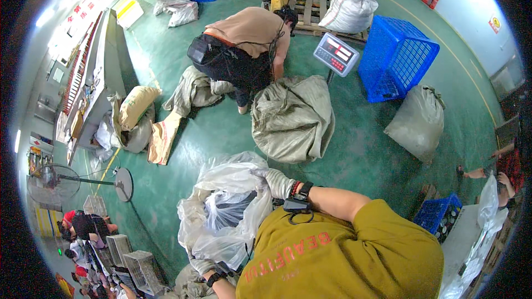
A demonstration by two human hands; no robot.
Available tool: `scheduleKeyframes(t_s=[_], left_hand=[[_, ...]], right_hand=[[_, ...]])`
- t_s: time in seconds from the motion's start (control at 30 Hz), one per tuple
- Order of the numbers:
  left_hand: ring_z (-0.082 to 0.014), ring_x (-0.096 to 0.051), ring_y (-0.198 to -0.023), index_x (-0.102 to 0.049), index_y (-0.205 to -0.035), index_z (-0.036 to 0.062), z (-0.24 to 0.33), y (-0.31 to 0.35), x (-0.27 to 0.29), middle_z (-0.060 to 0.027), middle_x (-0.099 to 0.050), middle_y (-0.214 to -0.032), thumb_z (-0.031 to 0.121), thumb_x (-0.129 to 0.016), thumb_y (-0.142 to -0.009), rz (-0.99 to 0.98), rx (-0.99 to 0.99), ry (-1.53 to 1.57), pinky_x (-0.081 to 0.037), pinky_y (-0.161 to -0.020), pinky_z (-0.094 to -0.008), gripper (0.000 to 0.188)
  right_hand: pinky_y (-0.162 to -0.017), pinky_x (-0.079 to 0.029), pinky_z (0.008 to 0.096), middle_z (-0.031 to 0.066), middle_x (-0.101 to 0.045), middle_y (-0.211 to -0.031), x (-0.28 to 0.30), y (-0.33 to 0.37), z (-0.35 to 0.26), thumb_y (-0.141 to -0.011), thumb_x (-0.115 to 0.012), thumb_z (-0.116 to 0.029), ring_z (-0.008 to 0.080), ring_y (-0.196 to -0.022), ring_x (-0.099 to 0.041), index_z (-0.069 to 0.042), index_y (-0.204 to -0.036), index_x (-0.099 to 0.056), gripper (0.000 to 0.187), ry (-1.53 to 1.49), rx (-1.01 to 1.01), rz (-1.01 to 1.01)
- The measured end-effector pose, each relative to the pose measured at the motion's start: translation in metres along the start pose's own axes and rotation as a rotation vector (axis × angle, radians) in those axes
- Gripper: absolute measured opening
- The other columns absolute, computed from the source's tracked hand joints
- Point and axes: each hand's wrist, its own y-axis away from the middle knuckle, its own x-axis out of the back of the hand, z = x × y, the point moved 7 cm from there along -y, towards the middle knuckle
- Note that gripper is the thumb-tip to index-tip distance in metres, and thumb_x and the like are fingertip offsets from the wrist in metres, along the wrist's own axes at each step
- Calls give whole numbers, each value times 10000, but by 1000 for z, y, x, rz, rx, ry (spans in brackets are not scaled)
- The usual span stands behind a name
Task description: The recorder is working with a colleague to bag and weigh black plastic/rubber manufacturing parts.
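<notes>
In front of me a translucent white plastic bag (213,181) stands wide at the mouth, with dark material (235,209) partly visible inside. My right hand (280,183), in a pale knit glove, grips the bag's right rim. My left hand (203,266), gloved the same way, is closed on the near rim at the bottom. Some fingertips of both hands are hidden by the plastic. A grey-green woven sack (293,119) sits just beyond, and a co-worker in a tan top (241,30) bends over it with an arm reaching down.
A digital scale (336,54) stands behind the sack, beside a tipped blue crate (396,58) and a full sack (418,122). More sacks (138,106) lie left. A pedestal fan (123,184) stands at left. Pallets (308,11) are at the back; other people (91,227) work lower left.
</notes>
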Motion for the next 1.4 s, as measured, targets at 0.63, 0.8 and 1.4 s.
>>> scheduleKeyframes(t_s=[0.63,0.8,1.4], left_hand=[[-294,-551,-1050,-589,-1129,38,1,-13,9,-129,-596,-1163,388,-452,-882,50,17,72,-413,-936,-410,449],[-292,-543,-1064,-591,-1126,44,-1,-12,2,-125,-596,-1158,383,-446,-882,10,-11,64,-415,-934,-412,442],[-274,-529,-1092,-560,-1177,46,-11,-14,19,-118,-582,-1189,363,-397,-909,-25,-65,-4,-396,-960,-383,446]], right_hand=[[-468,-427,252,-17,-581,-728,9,-9,-2,-819,-671,-231,111,-543,-507,-108,-884,-592,160,44,85,71],[-473,-425,251,-15,-578,-720,-7,13,-13,-825,-663,-229,111,-542,-506,-113,-883,-593,147,31,128,64],[-444,-424,251,-7,-570,-693,14,-8,0,-822,-670,-215,112,-488,-489,-105,-860,-573,151,58,112,51]])
